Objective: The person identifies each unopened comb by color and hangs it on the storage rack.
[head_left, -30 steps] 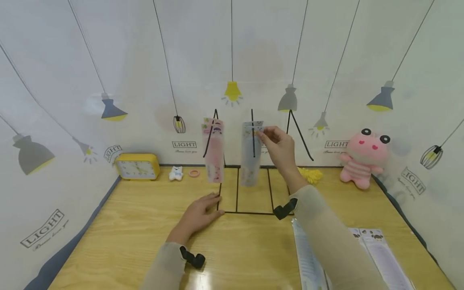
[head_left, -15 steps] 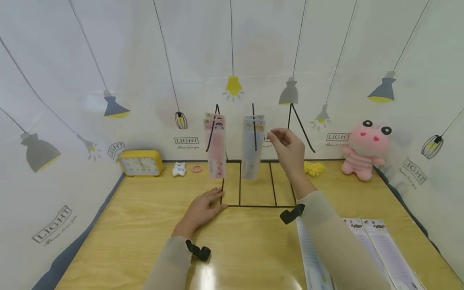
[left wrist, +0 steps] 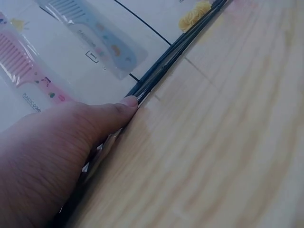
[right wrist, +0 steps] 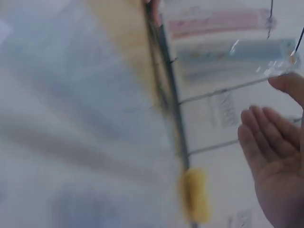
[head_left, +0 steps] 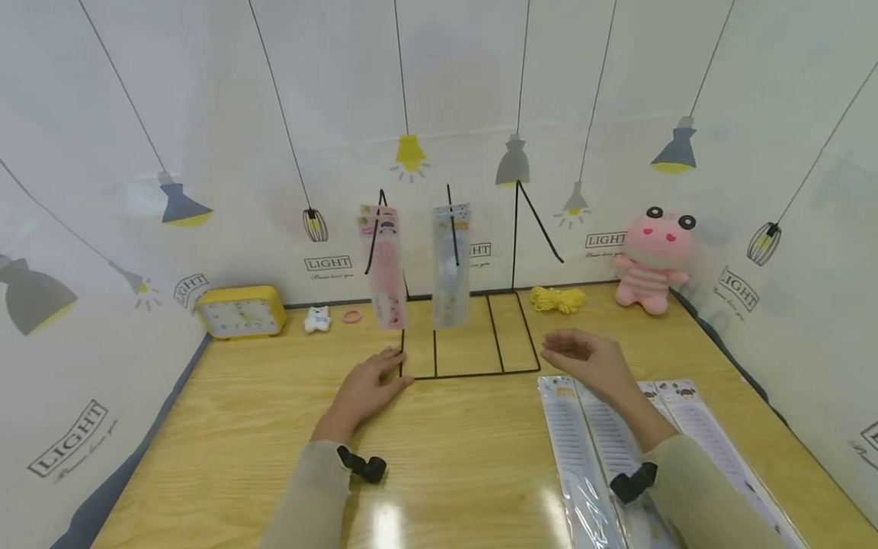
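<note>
My left hand (head_left: pixel 363 389) rests on the front left corner of a black wire rack (head_left: pixel 473 374), its thumb along the base wire in the left wrist view. From the rack's left hook hangs a pink comb in a clear packet (head_left: pixel 389 267); a blue packaged comb (head_left: pixel 449 286) hangs from the middle one. To the right of these rises a third hook (head_left: pixel 542 225). My right hand (head_left: pixel 593 366) hovers over the far ends of the packaged combs on the table, fingers together and holding nothing. Among those are a blue comb packet (head_left: pixel 571 438) and a purple one (head_left: pixel 713 438).
Along the back wall stand a yellow alarm clock (head_left: pixel 240 313), a small white bear figure (head_left: pixel 318 319), a pink ring (head_left: pixel 351 316), a yellow yarn bundle (head_left: pixel 557 299) and a pink plush toy (head_left: pixel 655 259). A lamp-patterned sheet encloses the table's back and sides.
My right hand has let go of the blue comb packet on the middle hook and moved down and right to the packets on the table. My left hand stays at the rack's corner.
</note>
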Demonstrator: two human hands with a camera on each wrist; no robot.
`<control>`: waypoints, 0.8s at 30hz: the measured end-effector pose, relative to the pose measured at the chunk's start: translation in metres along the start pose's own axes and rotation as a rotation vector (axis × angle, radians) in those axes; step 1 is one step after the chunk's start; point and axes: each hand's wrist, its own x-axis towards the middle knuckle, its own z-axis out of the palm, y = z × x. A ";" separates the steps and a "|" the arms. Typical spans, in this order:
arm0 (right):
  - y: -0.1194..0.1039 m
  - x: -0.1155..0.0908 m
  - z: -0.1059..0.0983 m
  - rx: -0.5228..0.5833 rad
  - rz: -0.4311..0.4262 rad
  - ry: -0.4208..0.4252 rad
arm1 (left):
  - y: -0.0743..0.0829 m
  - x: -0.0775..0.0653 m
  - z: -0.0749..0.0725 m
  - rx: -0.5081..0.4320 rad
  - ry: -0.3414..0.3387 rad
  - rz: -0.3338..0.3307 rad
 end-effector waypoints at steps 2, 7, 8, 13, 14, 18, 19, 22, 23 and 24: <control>0.022 -0.007 -0.003 -0.020 -0.019 -0.039 | -0.001 0.001 -0.001 -0.004 0.002 0.002; 0.064 -0.016 -0.005 -0.192 -0.137 -0.056 | -0.002 0.001 0.000 0.006 0.001 0.009; 0.069 -0.016 -0.005 -0.237 -0.175 -0.065 | -0.002 0.001 0.000 0.006 0.006 0.009; 0.082 -0.022 -0.005 -0.396 -0.297 -0.138 | 0.001 -0.003 0.005 -0.003 0.006 0.014; 0.082 -0.023 -0.006 -0.416 -0.308 -0.147 | 0.002 -0.003 0.005 -0.003 0.005 0.012; 0.082 -0.023 -0.005 -0.439 -0.282 -0.154 | 0.003 -0.005 0.003 -0.007 0.012 0.001; 0.081 -0.023 -0.005 -0.439 -0.267 -0.154 | 0.003 -0.005 0.002 -0.007 0.013 -0.002; 0.077 -0.020 -0.005 -0.419 -0.198 -0.158 | 0.003 -0.004 -0.001 -0.016 0.020 0.001; 0.076 -0.019 -0.005 -0.411 -0.175 -0.159 | 0.003 -0.004 -0.001 -0.018 0.022 0.005; 0.076 -0.018 -0.006 -0.399 -0.152 -0.157 | 0.003 -0.002 -0.002 -0.019 0.023 0.006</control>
